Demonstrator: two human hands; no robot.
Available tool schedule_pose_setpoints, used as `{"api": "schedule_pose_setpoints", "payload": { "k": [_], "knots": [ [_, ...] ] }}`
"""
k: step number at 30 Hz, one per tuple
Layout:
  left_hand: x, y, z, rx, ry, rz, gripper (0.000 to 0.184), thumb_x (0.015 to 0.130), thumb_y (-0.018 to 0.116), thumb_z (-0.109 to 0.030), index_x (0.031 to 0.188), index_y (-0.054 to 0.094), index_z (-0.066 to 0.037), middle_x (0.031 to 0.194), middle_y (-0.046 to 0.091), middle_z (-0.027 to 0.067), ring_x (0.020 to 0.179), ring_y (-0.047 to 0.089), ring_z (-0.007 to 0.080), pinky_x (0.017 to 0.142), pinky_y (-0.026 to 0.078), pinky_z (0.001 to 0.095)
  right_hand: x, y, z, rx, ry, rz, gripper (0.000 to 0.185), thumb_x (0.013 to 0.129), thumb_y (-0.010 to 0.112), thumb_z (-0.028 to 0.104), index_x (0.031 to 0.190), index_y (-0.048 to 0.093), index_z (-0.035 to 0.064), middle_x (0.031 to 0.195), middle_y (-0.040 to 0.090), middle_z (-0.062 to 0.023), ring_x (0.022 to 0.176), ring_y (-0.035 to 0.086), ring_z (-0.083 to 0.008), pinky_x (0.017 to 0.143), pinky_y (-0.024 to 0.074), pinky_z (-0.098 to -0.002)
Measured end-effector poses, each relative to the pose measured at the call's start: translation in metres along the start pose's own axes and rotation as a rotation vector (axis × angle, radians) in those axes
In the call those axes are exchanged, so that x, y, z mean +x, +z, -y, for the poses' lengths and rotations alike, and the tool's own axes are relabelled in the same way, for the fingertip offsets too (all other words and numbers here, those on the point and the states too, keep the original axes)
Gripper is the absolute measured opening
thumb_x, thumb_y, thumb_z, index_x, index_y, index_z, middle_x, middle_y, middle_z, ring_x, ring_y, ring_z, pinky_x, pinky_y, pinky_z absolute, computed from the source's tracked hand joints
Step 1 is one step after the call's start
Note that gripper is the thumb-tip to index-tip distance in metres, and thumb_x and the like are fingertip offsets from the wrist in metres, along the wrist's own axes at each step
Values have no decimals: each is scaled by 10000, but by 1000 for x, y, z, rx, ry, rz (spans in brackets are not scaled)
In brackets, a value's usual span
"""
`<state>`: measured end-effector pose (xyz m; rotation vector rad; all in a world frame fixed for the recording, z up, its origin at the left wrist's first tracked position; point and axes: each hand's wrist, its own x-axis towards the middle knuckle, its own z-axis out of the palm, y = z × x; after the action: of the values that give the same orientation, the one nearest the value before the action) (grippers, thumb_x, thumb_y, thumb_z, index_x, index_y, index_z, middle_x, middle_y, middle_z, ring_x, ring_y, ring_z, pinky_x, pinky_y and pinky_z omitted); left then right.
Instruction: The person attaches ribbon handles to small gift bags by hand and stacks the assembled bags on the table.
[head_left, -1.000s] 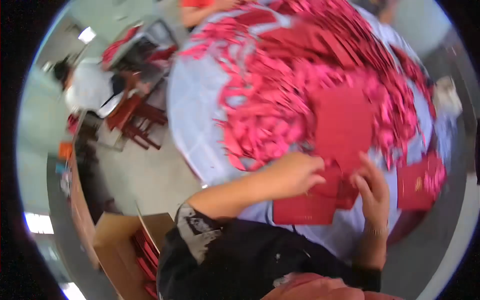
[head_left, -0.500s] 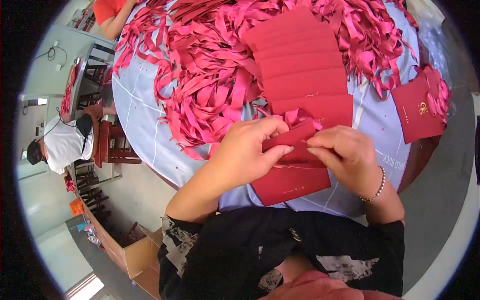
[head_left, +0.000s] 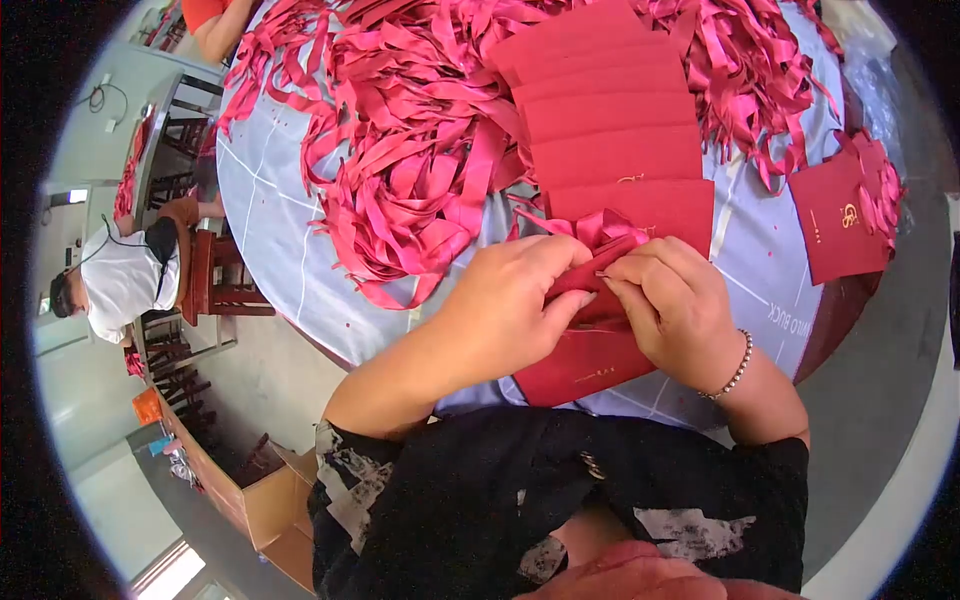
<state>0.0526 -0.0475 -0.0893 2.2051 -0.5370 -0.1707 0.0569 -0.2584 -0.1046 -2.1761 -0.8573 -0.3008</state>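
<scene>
"So, what does the left hand point(head_left: 525, 305) have?"

"It's clamped on a folded strip of dark red paper point(head_left: 580, 277), thumb on the near side, fingers on the far side."

"And the right hand point(head_left: 675, 305)?"

"Thumb and fingers pinched together at the strip's right end. A bracelet of round silvery beads point(head_left: 735, 370) circles that wrist."

"Where is the strip, then?"

"Near the middle of the near edge, between both hands. A flat dark red paper piece with small gold lettering point(head_left: 580, 368) lies on its near side, and a loop of glossy pink-red ribbon point(head_left: 600, 228) just on its far side."

"Anything farther off?"

"Yes, a row of overlapping dark red paper pieces point(head_left: 615, 115) running to the far side, with a tangled heap of pink-red ribbons point(head_left: 400, 190) to its left and another ribbon heap point(head_left: 740, 80) to its right."

"And at the right edge?"

"A red paper piece with a gold emblem point(head_left: 835, 235), partly off the round surface with its pale blue-grey cloth point(head_left: 265, 225)."
</scene>
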Motion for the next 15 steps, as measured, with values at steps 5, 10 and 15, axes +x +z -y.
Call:
{"api": "schedule_pose_setpoints", "payload": {
  "k": [5,10,15],
  "knots": [
    [-5,9,-3,46,97,-59,308,782,768,-95,1060,657,-21,950,690,158,862,683,344,736,545,388,0,-5,5,-92,-99,9,167,745,669,18,905,624,6,841,623,-123,771,628,-289,669,532,-377],
    [-7,17,-8,86,127,-77,326,762,768,-30,1069,662,-7,947,692,170,844,687,346,733,559,382,-8,-2,22,-322,-83,50,250,704,610,96,926,613,-20,844,571,-127,753,603,-286,663,534,-355],
    [-8,19,-8,24,159,-124,333,753,770,-15,1070,667,-6,948,696,162,849,694,330,738,558,378,-9,0,20,-270,-36,27,197,716,623,93,888,600,-1,792,563,-129,706,599,-294,635,528,-377]
  ]
}}
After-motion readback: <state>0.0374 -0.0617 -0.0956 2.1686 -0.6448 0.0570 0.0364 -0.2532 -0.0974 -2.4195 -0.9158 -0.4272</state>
